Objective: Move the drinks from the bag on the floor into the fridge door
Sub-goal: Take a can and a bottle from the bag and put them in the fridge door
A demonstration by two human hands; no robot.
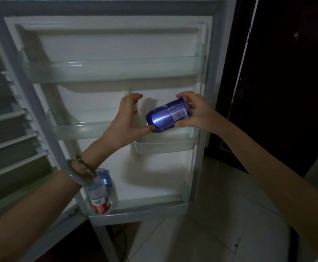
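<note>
one blue can (168,115), tilted: right hand (198,112) grips it, left hand (128,120) loose, thumb touching. stand it upright before shelving.

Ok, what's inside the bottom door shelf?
A bottle with a red label at the shelf's left end, something blue behind it. The left wrist covers the bottle's top.

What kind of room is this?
Likely a home kitchen or entryway: a white fridge door stands open with clear plastic door shelves, the floor has pale glossy tiles, and a dark wooden door stands beside it.
</note>
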